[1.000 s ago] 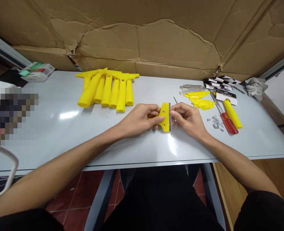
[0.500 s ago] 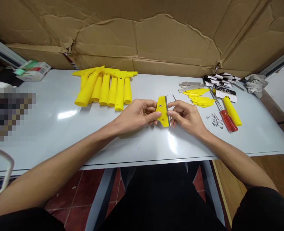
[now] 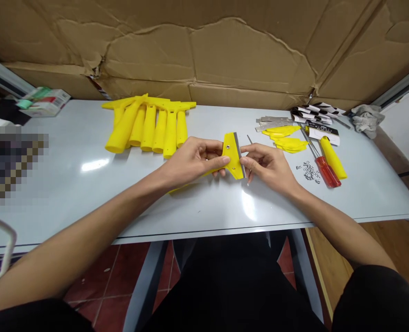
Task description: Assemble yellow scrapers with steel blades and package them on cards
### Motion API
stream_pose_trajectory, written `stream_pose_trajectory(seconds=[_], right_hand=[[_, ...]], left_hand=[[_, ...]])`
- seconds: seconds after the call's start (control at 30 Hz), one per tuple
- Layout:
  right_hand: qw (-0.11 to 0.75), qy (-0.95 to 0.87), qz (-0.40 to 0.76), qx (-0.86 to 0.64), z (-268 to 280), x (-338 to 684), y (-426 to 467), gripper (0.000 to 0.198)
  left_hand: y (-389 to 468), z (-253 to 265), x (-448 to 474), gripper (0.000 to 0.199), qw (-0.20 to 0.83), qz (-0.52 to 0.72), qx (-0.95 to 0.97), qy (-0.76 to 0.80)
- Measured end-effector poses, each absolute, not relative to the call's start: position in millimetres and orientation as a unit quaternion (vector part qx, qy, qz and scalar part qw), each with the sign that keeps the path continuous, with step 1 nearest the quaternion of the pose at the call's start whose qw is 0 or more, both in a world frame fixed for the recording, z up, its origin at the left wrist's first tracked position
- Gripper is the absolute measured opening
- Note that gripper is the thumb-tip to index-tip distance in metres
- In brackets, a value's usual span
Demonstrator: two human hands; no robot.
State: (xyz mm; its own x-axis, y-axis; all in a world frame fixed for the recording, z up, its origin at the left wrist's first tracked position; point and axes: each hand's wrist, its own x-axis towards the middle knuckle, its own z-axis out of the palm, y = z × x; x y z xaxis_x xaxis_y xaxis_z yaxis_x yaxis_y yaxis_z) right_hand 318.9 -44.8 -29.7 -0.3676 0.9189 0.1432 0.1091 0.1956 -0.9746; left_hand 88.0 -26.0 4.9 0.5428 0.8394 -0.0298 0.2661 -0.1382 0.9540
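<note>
My left hand [image 3: 200, 159] is closed on a yellow plastic scraper [image 3: 231, 157], thumb on its head and fingers behind. The handle runs back beneath this hand, part of it showing below my wrist. One screw shows in the upper hole of the head. Along the right edge lies a thin metal blade [image 3: 239, 154]. My right hand [image 3: 268, 163] pinches that blade edge between thumb and index finger. A thin dark metal rod [image 3: 249, 139] sticks up behind the right index finger; its other part is hidden by the hand.
Several yellow scraper handles [image 3: 149, 127] lie at the back left. To the right are metal blades [image 3: 273, 123], yellow plates [image 3: 291, 145], loose screws [image 3: 310, 171], a red-handled screwdriver [image 3: 327, 171] and another yellow scraper [image 3: 333, 157]. A grey cloth [image 3: 366, 121] sits at the far right.
The scraper has tilted a little in my hands, and its handle now shows below my left wrist. Both hands keep their hold; the view has shifted slightly.
</note>
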Motion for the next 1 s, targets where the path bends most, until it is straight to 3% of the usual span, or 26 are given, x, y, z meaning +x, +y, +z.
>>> stream_pose_trajectory(seconds=[0.13, 0.37, 1.0], right_hand=[[0.367, -0.658, 0.513, -0.412, -23, 321, -48, 0.038], [0.408, -0.668, 0.449, -0.431, -27, 315, -55, 0.03], [0.374, -0.69, 0.464, -0.411, -34, 312, -55, 0.036]], left_hand=[[-24, 5, 86, 0.025, 0.53, 0.3, 0.69, 0.391], [-25, 5, 86, 0.024, 0.496, 0.302, 0.705, 0.406], [-27, 2, 87, 0.033, 0.482, 0.294, 0.7, 0.436]])
